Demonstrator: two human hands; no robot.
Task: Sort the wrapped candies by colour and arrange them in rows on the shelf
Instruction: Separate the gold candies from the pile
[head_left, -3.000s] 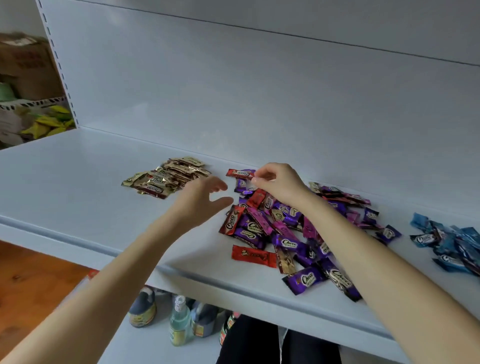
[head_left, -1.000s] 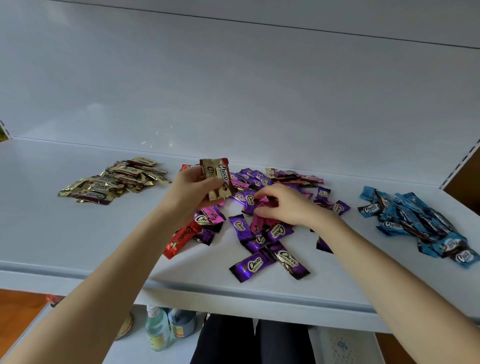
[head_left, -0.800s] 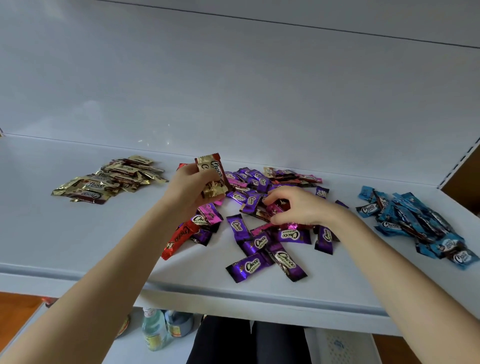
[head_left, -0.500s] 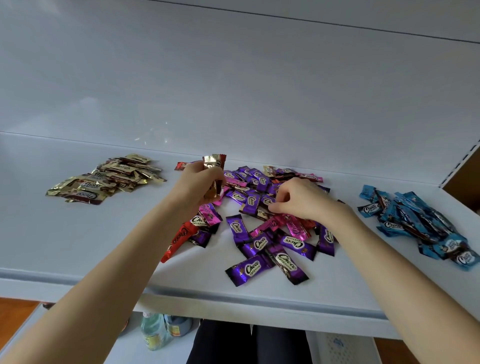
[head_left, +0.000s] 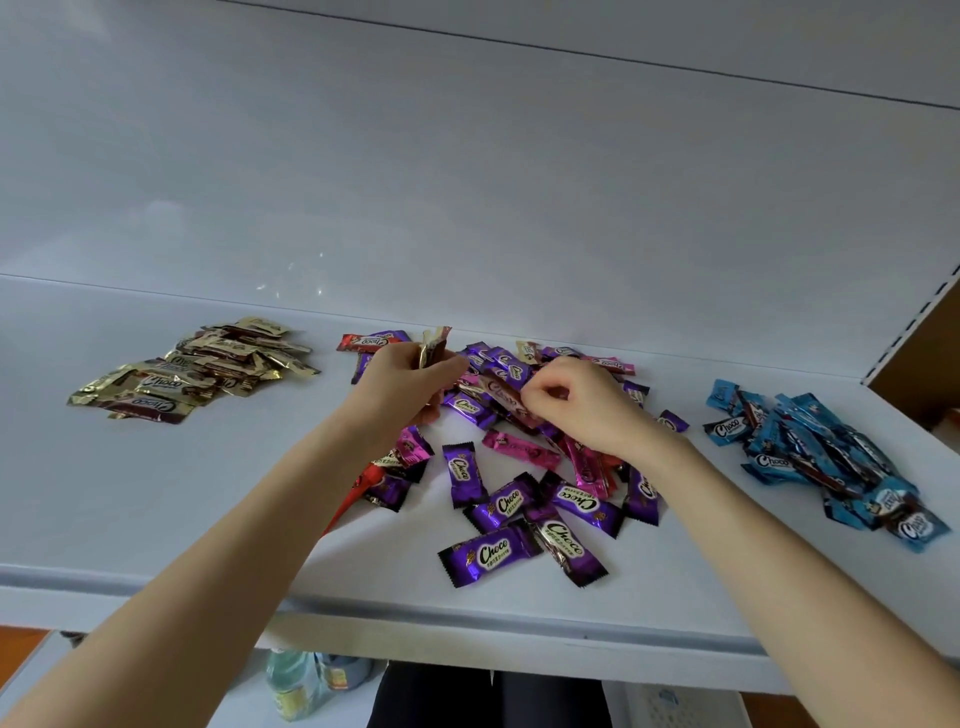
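**Progress.** Sorting is partly done; arranging has not begun. On the shelf (head_left: 156, 493), two single-colour groups exist: a gold pile (head_left: 197, 374) at 9 o'clock of the work area and a blue pile (head_left: 810, 452) at 3 o'clock. Both are loose heaps, not rows. Between them lies the mixed pile (head_left: 519, 499), which contains purple, pink and red candies (purple appears to be the majority). Remaining work, as judged from this layout: separate these three colours, then set every group out in rows.

**Hand state.** The left hand (head_left: 405, 379) grips a gold candy (head_left: 434, 345), held above the 11 o'clock edge of the mixed pile. The right hand (head_left: 576, 405) rests on the middle of the mixed pile with its fingers curled downward. Whether it pinches a candy cannot be determined.

**Changes.**
- Three seconds earlier, the left hand is open and empty beside the gold pile. It now holds the gold candy.
- One second earlier, that candy faces the camera with its label readable. It now sits edge-on, deeper in the fist.
- The right hand has moved from the 12 o'clock edge of the mixed pile to its centre; pink candies now lie exposed at its 6 o'clock.
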